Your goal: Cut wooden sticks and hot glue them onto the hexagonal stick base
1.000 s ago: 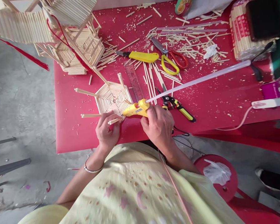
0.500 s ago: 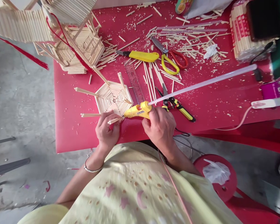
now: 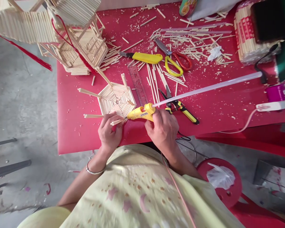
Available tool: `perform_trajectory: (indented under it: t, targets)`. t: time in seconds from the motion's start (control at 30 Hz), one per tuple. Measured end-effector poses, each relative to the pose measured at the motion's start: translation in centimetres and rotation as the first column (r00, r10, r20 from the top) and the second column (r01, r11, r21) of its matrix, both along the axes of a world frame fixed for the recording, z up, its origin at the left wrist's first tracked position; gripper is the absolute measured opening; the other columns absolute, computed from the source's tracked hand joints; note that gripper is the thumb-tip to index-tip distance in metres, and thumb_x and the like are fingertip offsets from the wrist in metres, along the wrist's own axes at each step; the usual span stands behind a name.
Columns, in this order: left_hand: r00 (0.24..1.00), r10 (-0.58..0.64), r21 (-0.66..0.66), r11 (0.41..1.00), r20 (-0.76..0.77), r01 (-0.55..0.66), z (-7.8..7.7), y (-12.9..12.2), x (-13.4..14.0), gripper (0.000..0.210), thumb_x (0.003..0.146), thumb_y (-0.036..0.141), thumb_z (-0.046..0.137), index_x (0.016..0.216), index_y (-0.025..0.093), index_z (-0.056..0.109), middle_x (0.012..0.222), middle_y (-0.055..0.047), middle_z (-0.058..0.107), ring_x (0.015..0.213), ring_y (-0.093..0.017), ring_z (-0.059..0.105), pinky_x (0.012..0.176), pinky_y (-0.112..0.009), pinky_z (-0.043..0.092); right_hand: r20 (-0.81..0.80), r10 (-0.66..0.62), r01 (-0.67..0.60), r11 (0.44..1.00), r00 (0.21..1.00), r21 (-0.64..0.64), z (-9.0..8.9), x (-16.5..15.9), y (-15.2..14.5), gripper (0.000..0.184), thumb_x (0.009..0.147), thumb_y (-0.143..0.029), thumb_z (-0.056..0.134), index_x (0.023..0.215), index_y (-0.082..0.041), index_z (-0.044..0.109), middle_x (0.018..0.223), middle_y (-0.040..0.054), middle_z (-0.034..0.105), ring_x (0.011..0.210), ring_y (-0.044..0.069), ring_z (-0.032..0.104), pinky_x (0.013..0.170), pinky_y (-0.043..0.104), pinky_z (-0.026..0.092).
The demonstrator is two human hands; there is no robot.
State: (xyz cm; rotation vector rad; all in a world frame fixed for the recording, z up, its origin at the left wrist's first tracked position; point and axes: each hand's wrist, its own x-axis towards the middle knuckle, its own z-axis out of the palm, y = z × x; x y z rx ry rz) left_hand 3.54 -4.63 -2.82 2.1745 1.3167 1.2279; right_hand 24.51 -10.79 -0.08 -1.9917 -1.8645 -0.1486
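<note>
My right hand (image 3: 163, 128) is wrapped round a yellow glue gun (image 3: 142, 112), with a long translucent glue stick (image 3: 209, 88) sticking out of its back. The gun's nozzle points left, at the foot of a wooden stick post (image 3: 117, 122). My left hand (image 3: 110, 130) pinches that post at the near corner of a hexagonal stick base (image 3: 117, 100). Several other paired-stick posts rise from the base's corners. Whether the nozzle touches the wood I cannot tell.
A larger stick model (image 3: 83, 47) with red tassels stands at the back left. Beyond the base lie a ruler (image 3: 137, 83), a yellow cutter knife (image 3: 147, 57), scissors (image 3: 173, 60), pliers (image 3: 180, 106) and scattered sticks. A bundle of sticks (image 3: 245, 38) sits at the far right.
The view has shifted very slightly. Both hands, the glue gun and the stick base hold nearly the same positions as before.
</note>
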Motion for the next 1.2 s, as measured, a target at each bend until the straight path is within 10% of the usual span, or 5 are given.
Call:
perform_trajectory:
  t: [1.2]
  targets:
    - [0.998,-0.054,-0.021,0.998,0.023,0.054,0.11,-0.1,-0.17,0.014,0.089,0.018,0.07,0.102,0.023,0.069,0.094,-0.004,0.072,0.101,-0.022,0.073,0.104,-0.045,0.059,0.038,0.028,-0.031,0.997,0.999,0.075,-0.02,-0.03,-0.35,0.037,0.095,-0.019,0.054,0.131,-0.017,0.059,0.086,0.0049,0.06,0.08,0.024,0.053,0.072,0.04,0.036]
